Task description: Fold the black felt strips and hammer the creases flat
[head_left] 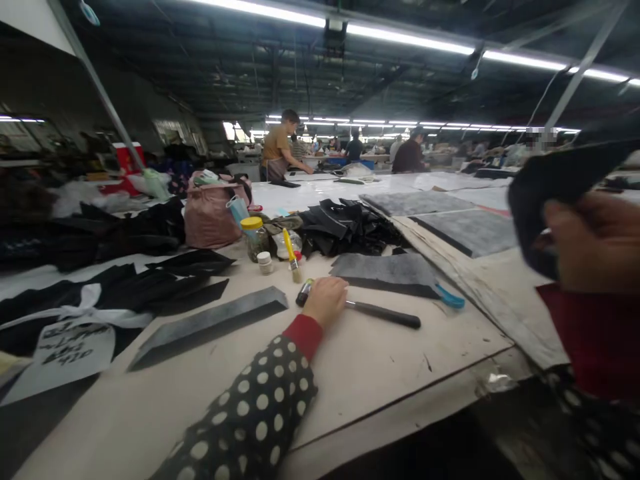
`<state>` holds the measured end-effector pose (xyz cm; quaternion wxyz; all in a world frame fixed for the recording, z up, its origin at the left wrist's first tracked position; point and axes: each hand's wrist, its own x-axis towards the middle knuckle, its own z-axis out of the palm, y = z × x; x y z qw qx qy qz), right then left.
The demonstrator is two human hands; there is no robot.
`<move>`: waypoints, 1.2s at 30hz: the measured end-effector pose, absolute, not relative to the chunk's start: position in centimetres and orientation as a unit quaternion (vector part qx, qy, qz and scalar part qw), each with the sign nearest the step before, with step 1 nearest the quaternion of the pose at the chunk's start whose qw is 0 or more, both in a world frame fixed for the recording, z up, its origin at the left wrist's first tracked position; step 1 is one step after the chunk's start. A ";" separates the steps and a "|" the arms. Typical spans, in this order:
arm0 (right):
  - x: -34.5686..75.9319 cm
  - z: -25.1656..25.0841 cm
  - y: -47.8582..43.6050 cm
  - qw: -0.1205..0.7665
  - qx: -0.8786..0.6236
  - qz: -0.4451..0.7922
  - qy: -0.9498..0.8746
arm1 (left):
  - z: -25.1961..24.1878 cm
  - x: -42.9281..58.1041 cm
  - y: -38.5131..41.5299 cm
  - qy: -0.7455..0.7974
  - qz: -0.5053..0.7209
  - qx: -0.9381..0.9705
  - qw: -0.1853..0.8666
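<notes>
My left hand [325,300], in a polka-dot sleeve with a red cuff, is closed on a hammer [380,312] lying on the table, near its head end; the black handle points right. My right hand [595,243] is raised at the right edge, fingers wrapped round a piece of black fabric [560,183] held up in the air. A grey cut piece [385,270] lies just beyond the hammer, with a blue-handled tool [449,297] at its right corner.
A long grey strip [210,323] and black cut pieces [120,287] lie left. A jar with a yellow lid [253,235], a yellow brush [291,257], a pink bag [213,213] and heaped black fabric [345,227] stand behind. People work at far tables.
</notes>
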<state>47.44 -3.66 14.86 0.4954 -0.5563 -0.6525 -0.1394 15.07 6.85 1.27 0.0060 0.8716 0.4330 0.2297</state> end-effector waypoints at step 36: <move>28.8 4.5 8.1 -0.068 -0.540 -0.064 -0.837 | 2.1 1.3 4.3 0.535 -0.012 0.843 -0.055</move>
